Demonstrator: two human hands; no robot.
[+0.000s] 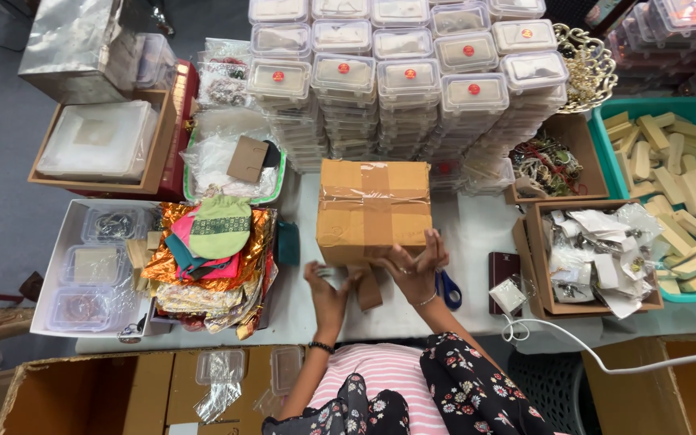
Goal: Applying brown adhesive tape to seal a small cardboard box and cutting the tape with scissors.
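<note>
Far left on the bench (477,234): white tray (58,242) of clear plastic cases, then a heap of foil wrappers and cloth pouches, a green pouch (219,227) on top. Behind, stacked high, rows of clear lidded boxes (396,80).

Next, at bench centre, the left hand (328,294): raised just in front of the taped cardboard box (374,209), fingers curled inward, perhaps pinching something small and pale; too small to tell whether anything is gripped. Between the two hands, a brown card strip (368,288), hanging down from the near lower edge of the box.

Then the right hand (416,266): fingers spread wide, gripping nothing, fingertips against the near face of the box, low down. Box itself flat on the bench, tape crossed over its top, directly in front of the body.

Judged from this: mid-handling at the box's near edge, with the strip being dealt with while the open hand steadies the box. Calls for a firm brace from the right and a cleaner pinch from the left.

Further right: blue-handled scissors (448,290) just beside the right wrist, a small dark-red case (503,270), an open carton of packets (598,258), and a teal tray (606,153) of wooden blocks.
</note>
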